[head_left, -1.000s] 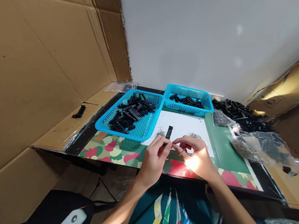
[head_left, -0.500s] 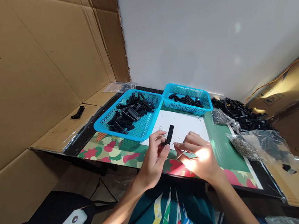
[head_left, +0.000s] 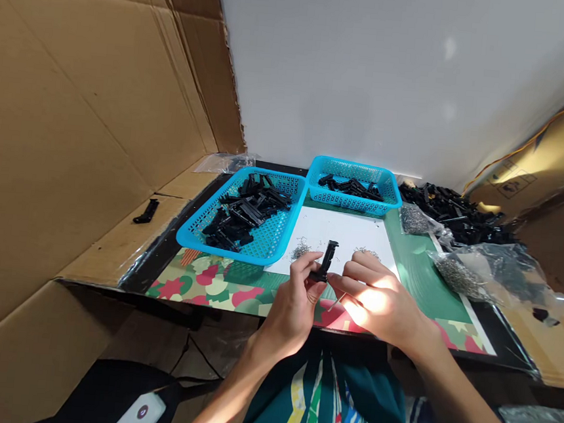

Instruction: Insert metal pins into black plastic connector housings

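Observation:
Between thumb and fingers, my left hand (head_left: 293, 308) grips a black plastic part (head_left: 328, 260), long and narrow with a wider foot, standing nearly upright. My right hand (head_left: 376, 299) is closed, its fingertips at the lower right end of that part. A thin metal rod-like tool (head_left: 336, 302) sticks out below the right fingers; its kind is unclear. Whatever else the right fingertips pinch is too small to make out. Behind the hands, a white sheet (head_left: 344, 227) carries a pile of small metal pieces (head_left: 301, 249) on the left and another pile (head_left: 368, 252) on the right.
A blue basket (head_left: 278, 254) with black parts stands left, and a second blue basket (head_left: 354, 206) at the back. Loose black parts (head_left: 454, 213) are heaped at right, near plastic bags of metal pieces (head_left: 458, 276). One black part (head_left: 146, 211) lies on cardboard at left.
The black part was low between both hands, then rose upright in my left hand as the right drew slightly away. Now it tilts right, and my right fingertips are back at its lower end.

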Motion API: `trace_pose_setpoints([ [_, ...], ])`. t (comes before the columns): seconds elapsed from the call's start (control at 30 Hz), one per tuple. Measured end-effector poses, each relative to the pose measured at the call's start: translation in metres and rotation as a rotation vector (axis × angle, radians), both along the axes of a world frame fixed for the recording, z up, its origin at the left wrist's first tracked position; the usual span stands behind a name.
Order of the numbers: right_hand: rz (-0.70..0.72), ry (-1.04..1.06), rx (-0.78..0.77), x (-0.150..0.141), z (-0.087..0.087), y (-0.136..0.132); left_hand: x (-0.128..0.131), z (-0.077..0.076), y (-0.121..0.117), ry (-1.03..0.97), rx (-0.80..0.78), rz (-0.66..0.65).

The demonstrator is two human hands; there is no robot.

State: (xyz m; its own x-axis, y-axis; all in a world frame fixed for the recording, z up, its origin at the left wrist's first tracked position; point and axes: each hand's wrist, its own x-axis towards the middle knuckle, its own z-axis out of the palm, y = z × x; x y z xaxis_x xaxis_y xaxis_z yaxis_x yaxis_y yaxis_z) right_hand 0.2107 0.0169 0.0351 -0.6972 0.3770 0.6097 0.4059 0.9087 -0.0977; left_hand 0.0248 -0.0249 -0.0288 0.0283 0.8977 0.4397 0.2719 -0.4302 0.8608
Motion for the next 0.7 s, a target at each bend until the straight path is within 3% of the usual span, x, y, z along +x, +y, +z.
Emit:
trace_pose_setpoints([
  [0.2, -0.033, -0.17, -0.001, 0.004, 0.01, -0.002, -0.002, -0.008, 0.002, 0.17, 0.064, 0.064],
  [0.4, -0.04, -0.225, -0.018, 0.003, 0.017, 0.0, -0.002, -0.012, 0.004, 0.188, 0.052, 0.067],
  [0.7, 0.02, -0.186, -0.183, 0.003, 0.022, 0.006, -0.008, 0.003, 0.001, 0.175, 0.017, 0.003],
])
